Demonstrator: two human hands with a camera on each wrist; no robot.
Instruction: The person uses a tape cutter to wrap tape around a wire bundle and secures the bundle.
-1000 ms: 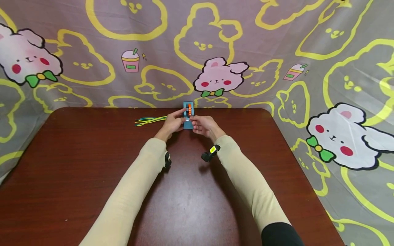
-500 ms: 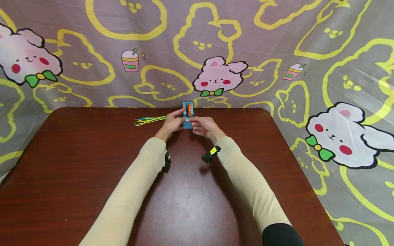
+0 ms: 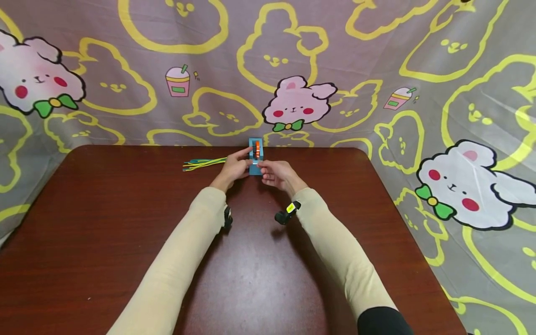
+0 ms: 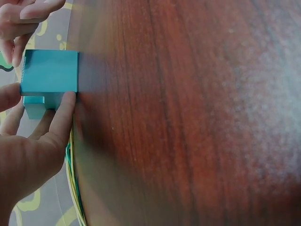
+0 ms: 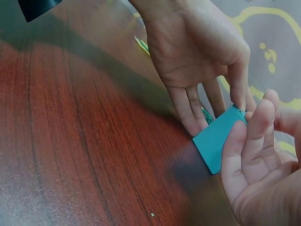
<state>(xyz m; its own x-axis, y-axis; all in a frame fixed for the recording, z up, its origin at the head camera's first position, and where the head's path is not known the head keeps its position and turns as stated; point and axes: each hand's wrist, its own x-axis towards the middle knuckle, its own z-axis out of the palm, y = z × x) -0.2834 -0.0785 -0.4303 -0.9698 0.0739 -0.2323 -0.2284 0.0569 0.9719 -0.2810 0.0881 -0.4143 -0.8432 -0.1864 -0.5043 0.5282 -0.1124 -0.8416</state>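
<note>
A teal tape dispenser with an orange-cored roll stands at the table's far edge. My left hand grips it from the left side; in the left wrist view, fingers and thumb lie around the teal body. At the serrated front end, my right hand has its thumb and index fingertips together, pinching what seems to be the tape's end, too small to make out clearly. Its other fingers curl beside the dispenser in the right wrist view, where the teal end face shows.
Thin yellow and green strands lie left of my left hand on the brown wooden table. Right behind the table hangs a patterned cloth, which also covers the sides. A wrist camera sits under the right sleeve.
The right hand has shifted very slightly at the dispenser's front end, and the orange roll looks slightly different inside the frame. My left hand keeps its hold in place.
</note>
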